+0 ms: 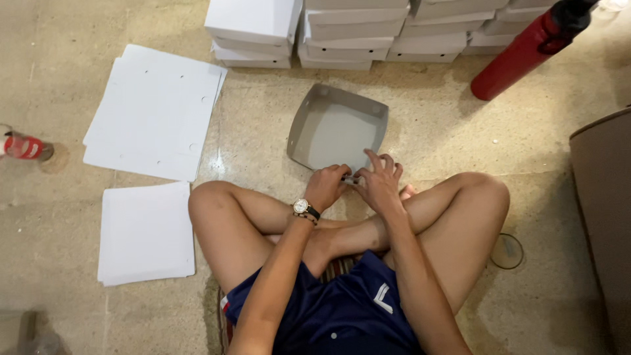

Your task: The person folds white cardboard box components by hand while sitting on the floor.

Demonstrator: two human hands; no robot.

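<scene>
Step in hand: I'd say I am folding up a grey box tray (pixel 336 128), working on its near wall; three walls stand already and the last edge is under my fingers.

Left hand: my left hand (pixel 325 187), the one with the wristwatch (pixel 302 206), is curled and pinched on the tray's near edge, fingers together on the card.

Right hand: my right hand (pixel 380 181) presses on the same edge just beside the left, fingers half spread; whether it truly grips the card, I cannot tell.

Where the tray is: centre of the frame, on the floor just beyond my crossed legs, tilted up toward the stacked white boxes (pixel 348 29) at the top.

Next move calls for: by my judgement, tucking the near flap so the corners lock, both hands pushing evenly so the wall does not buckle.

Around me: flat white sheets (pixel 154 108) at upper left, a smaller pile (pixel 146 231) at lower left, a red bottle (pixel 526 49) at upper right.
</scene>
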